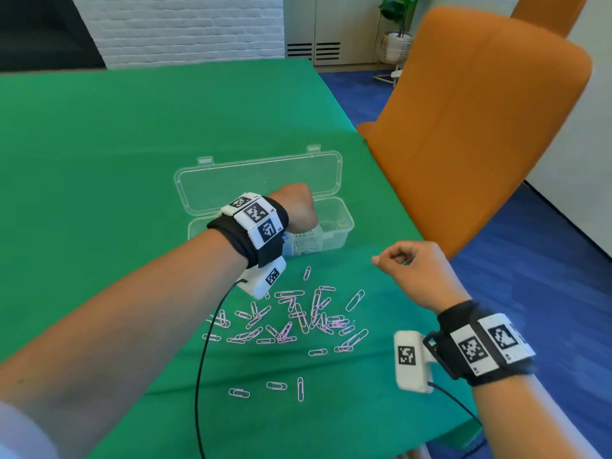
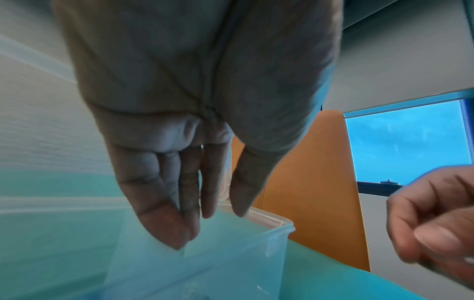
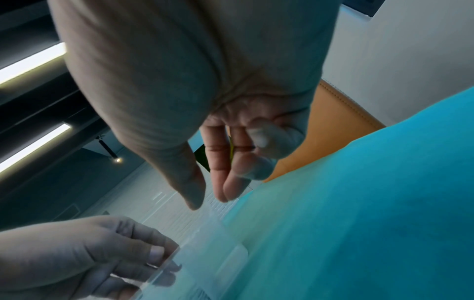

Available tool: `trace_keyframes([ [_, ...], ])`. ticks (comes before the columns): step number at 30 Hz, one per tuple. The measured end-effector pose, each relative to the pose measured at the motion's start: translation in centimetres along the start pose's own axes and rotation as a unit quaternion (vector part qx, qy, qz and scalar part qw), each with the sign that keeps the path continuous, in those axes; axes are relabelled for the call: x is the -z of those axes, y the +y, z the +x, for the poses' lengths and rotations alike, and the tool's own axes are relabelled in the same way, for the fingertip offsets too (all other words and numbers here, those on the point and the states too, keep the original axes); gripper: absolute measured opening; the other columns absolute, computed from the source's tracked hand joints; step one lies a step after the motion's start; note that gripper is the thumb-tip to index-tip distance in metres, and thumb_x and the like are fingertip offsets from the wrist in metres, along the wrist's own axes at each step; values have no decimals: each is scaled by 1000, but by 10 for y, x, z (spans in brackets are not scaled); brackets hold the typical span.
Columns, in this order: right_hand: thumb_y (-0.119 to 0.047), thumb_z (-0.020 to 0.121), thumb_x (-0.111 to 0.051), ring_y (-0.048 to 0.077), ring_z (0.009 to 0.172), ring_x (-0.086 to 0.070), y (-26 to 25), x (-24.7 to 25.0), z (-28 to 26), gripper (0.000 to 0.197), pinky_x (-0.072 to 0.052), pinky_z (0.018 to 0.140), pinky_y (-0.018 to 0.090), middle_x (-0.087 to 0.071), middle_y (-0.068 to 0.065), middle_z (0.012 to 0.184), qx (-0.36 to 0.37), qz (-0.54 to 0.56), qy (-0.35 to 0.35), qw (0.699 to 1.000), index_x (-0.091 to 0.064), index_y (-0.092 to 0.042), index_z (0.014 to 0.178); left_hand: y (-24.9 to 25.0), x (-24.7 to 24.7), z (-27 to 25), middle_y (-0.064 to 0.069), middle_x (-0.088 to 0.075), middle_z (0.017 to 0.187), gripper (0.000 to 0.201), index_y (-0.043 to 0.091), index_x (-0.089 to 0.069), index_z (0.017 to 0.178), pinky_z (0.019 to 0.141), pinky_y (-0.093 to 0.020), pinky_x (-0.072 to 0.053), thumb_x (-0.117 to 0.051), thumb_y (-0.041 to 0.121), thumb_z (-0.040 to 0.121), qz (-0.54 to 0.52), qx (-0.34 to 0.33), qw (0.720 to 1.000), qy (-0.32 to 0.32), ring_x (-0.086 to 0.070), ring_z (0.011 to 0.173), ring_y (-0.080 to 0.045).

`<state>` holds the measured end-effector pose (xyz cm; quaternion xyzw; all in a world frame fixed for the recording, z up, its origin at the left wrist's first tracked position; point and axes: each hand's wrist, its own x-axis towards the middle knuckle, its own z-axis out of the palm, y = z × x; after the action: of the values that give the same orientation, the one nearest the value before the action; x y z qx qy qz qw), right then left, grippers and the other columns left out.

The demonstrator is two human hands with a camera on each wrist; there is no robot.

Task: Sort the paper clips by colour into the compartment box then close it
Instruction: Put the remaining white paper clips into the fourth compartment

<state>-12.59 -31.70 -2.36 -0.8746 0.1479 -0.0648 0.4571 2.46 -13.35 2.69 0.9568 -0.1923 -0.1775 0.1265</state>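
Left hand [image 1: 295, 207] reaches down into the open compartment box [image 1: 334, 226], fingers [image 2: 164, 213] extended, grip released. Right hand [image 1: 415, 271] hovers near the box's right end, loosely curled, grasping nothing visible. Pink paper clips [image 1: 291, 319] lie scattered on the green table [image 1: 116, 154], near side of the box.

Compartment box [image 1: 334, 226], clear plastic, lid open, on green table [image 1: 99, 160]. Left hand [image 1: 294, 207] over box interior, fingers hidden. Right hand [image 1: 414, 273] loosely curled, just right of box. Pink paper clips [image 1: 291, 319] scattered near box's front. Orange chair [image 1: 480, 127] right of box.
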Motion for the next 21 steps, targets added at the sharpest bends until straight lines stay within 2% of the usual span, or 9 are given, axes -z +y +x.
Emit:
trace_keyframes([
  [3, -21, 85, -77, 13, 54, -45, 3, -5, -2, 16, -38, 52, 20, -55, 0, 62, -21, -10, -55, 998, -71, -8, 77, -8, 10, -17, 2, -63, 113, 27, 17, -65, 120, 83, -26, -45, -62, 16, 93, -82, -33, 995, 46, -61, 100, -18],
  [4, -20, 85, -76, 15, 56, -49, 4, -5, -3, 15, -41, 52, 23, -56, 1, 63, -30, -14, -75, 997, -70, -9, 78, -13, 15, -29, 6, -64, 113, 28, 19, -64, 121, 81, -23, -44, -64, 18, 93, -118, -46, 989, 72, -62, 98, -14],
  [6, -18, 87, -75, 18, 57, -55, 8, -4, -6, 13, -43, 46, 22, -58, 4, 66, -56, -26, -113, 992, -68, -9, 80, -28, 22, -59, 9, -66, 101, 18, 23, -67, 110, 69, -19, -43, -67, 23, 91, -157, -72, 979, 107, -61, 85, -6],
  [9, -18, 89, -72, 15, 56, -60, 16, -1, -9, 14, -50, 46, 25, -62, 8, 69, -92, -80, -146, 982, -67, -6, 85, -71, 17, -107, 6, -70, 82, 6, 23, -67, 93, 62, -19, -46, -70, 27, 90, -141, -49, 988, 42, -64, 68, -6],
  [12, -23, 91, -69, 21, 65, -69, 14, -6, -8, 18, -60, 58, 33, -67, 11, 74, -119, -120, -142, 975, -66, -7, 83, -126, -7, -144, 5, -72, 76, 8, 26, -65, 95, 59, -22, -46, -70, 29, 89, -86, 43, 994, -49, -61, 56, 0],
  [14, -26, 92, -67, 27, 69, -72, 3, -21, -8, 22, -61, 68, 40, -69, 11, 75, -113, -137, -148, 973, -65, -7, 81, -151, -24, -152, 6, -70, 83, 15, 26, -63, 100, 62, -24, -45, -71, 28, 88, -43, 102, 991, -73, -64, 66, -3],
  [16, -27, 94, -64, 23, 66, -69, -16, -47, -13, 25, -58, 70, 34, -67, 7, 72, -82, -158, -164, 970, -64, -7, 78, -158, -39, -151, 4, -66, 93, 19, 25, -59, 100, 67, -26, -44, -72, 25, 86, -25, 128, 989, -68, -61, 80, -11],
  [18, -25, 94, -62, 19, 73, -66, -36, -76, -20, 25, -53, 76, 30, -67, 3, 75, -31, -168, -190, 967, -65, -9, 75, -149, -52, -147, 4, -64, 94, 19, 25, -58, 99, 68, -27, -45, -73, 24, 86, -52, 102, 992, -57, -60, 83, -13],
  [21, -22, 95, -61, 17, 84, -68, -57, -97, -29, 18, -55, 81, 34, -70, 1, 86, 7, -120, -239, 964, -70, -9, 85, -128, -61, -146, 10, -65, 98, 22, 24, -62, 109, 75, -25, -51, -71, 27, 88, -130, 13, 990, -55, -63, 84, -8],
])
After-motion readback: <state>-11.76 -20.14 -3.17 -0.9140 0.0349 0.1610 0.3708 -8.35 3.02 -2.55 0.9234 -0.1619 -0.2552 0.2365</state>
